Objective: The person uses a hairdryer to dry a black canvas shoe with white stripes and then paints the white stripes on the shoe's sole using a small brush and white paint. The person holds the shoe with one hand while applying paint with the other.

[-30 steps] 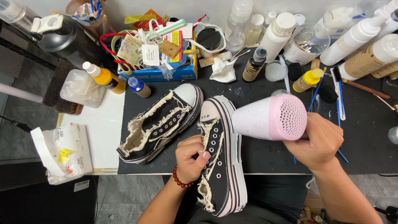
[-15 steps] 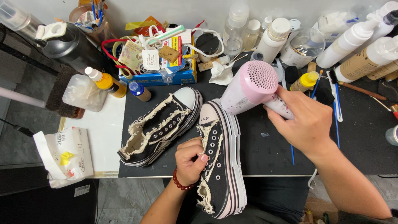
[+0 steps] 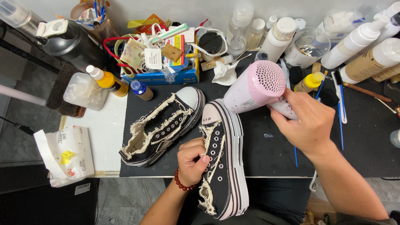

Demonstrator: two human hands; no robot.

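The right hand (image 3: 307,125) is gripping the handle of a pink hair dryer (image 3: 255,88), fingers wrapped closed around it, and the dryer's perforated rear grille is facing up toward the camera while its body is angling down and left toward the toe of a black canvas sneaker (image 3: 223,160). That sneaker is lying with its white rubber toe on the black mat (image 3: 271,154) and its heel hanging past the near edge of the surface, its frayed cream trim and eyelets showing. The left hand (image 3: 192,161), wearing a red bead bracelet (image 3: 181,185) at the wrist, is closing on the sneaker's side near the eyelets, with the fingers curled in against the canvas. Just to the left, a second black sneaker (image 3: 162,127) with the same frayed edging is lying diagonally on the mat, apart from both hands. Behind the shoes, a blue box (image 3: 166,77) crammed with small items is sitting at the back of the surface, with white plastic bottles (image 3: 358,41) crowding the far right. A yellow-capped bottle (image 3: 109,80) is standing by a white board (image 3: 106,133), and a pack of wipes (image 3: 68,154) is lying at the left edge.
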